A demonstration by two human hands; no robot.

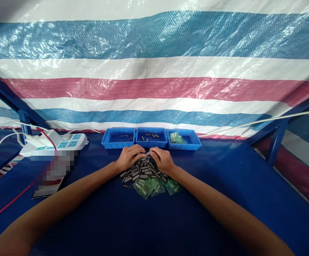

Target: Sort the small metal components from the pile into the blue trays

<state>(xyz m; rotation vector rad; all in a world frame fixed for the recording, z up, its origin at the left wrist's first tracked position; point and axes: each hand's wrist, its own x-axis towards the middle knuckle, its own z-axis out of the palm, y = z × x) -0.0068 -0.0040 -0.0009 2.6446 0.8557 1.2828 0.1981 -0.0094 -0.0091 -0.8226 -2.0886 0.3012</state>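
My left hand [130, 157] is closed at the far left side of a pile of small metal parts [144, 170], its fingertips pinched; what they hold is too small to make out. My right hand [163, 160] pinches a small grey cylinder [148, 153] between thumb and finger, close to the left fingertips. Grey cylinders and thin metal pins lie mixed in the pile. Along its front edge are several clear bags with green inside [144, 188], holding small pale parts. Just beyond my hands stand three blue bins in a row.
The left bin [118, 144] holds a few thin pins, the middle bin [151, 143] several grey cylinders, the right bin [185, 145] green bags. A white power strip [74, 142] with cables sits at left, near a blurred flat item [48, 192]. Striped sheeting [154, 89] hangs behind.
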